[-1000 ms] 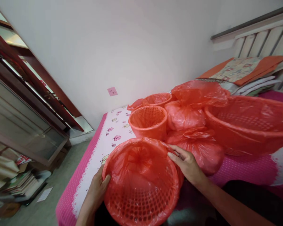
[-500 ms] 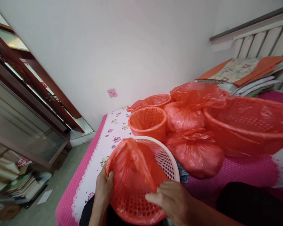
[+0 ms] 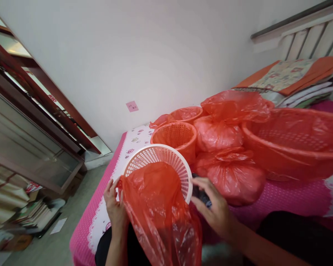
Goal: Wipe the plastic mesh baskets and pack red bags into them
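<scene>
A white plastic basket (image 3: 184,173) with a lattice wall tilts toward me above my lap. A thin red plastic bag (image 3: 158,199) lies over its near side and hangs down in front, hiding that part of the rim. At the basket's left edge, my left hand (image 3: 115,205) has its fingers closed on the gathered edge of the bag. My right hand (image 3: 215,207) is by the right rim, thumb and fingers apart and holding nothing. Whether its fingertips touch the rim I cannot tell. A small dark item (image 3: 201,195) shows behind that hand.
Behind stand an orange-red basket (image 3: 192,147) and a large red-lined basket (image 3: 291,162). Two full red bags (image 3: 233,181) sit between them on the pink patterned bed (image 3: 93,218). Folded bedding (image 3: 283,77) is piled at the back right, near a radiator (image 3: 316,38).
The bag, earlier lying inside the basket, now hangs over its near side. The basket has tipped and shifted up and left. My right hand has moved off the bag to the right rim.
</scene>
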A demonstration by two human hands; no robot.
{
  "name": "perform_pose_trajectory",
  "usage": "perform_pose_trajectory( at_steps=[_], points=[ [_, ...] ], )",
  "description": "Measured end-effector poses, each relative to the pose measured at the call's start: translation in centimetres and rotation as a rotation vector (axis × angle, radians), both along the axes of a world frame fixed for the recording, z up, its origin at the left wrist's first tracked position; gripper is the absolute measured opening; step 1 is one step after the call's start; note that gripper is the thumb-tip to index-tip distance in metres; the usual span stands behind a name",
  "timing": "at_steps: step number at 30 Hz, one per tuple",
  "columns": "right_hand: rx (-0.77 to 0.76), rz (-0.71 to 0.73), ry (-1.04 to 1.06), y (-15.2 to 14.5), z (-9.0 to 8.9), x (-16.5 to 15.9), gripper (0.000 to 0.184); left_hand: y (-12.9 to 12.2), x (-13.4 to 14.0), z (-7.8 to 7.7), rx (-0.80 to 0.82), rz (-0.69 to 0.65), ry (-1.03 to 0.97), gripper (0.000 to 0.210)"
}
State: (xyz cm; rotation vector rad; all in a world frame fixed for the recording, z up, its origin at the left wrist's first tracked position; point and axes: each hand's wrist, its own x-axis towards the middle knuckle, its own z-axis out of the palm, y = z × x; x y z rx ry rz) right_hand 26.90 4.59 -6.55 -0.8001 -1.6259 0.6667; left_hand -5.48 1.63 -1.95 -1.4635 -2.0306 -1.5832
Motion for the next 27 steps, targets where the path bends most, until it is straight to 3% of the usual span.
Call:
perform_pose_trajectory(
  at_steps=[2,5,8,11,16,18,20,23,26,27],
  points=[
    [-0.175,-0.064,0.085,2.5,0.0,0.5,0.044,-0.1,0.2,0.1,0.04,0.055,0.161,0.029],
    [-0.493,0.18,0.157,4.3,-0.3,0.2,0.042,-0.6,0.9,0.4,0.062,0.021,0.219,0.019],
    [-0.643,0.385,0.186,3.9,-0.7,-0.5,0.048,-1.4,1.6,1.0,-0.079,-0.031,0.261,0.022],
    [-0.69,0.442,0.214,3.2,-1.0,-1.0,0.053,-2.6,1.9,2.1,-0.292,-0.085,0.437,0.031],
    [-0.642,0.407,0.215,1.9,-0.7,-1.6,0.04,-5.6,3.3,5.7,-0.402,-0.198,0.485,0.046],
    [-0.628,0.413,0.2,0.9,-0.6,-2.1,0.036,-5.4,4.6,7.2,-0.443,-0.249,0.486,0.049],
    [-0.611,0.439,0.168,-0.2,-0.5,-2.6,0.033,-3.4,5.9,7.7,-0.568,-0.325,0.495,0.057],
    [-0.572,0.479,0.119,-1.6,-0.7,-3.2,0.027,1.8,7.0,6.0,-0.839,-0.346,0.493,0.081],
    [-0.559,0.507,0.107,-2.0,-1.3,-3.4,0.025,6.2,7.1,1.9,-1.034,-0.295,0.361,0.11],
    [-0.559,0.508,0.104,-1.9,-1.5,-3.4,0.025,7.0,7.1,0.5,-1.048,-0.293,0.337,0.111]
  ],
)
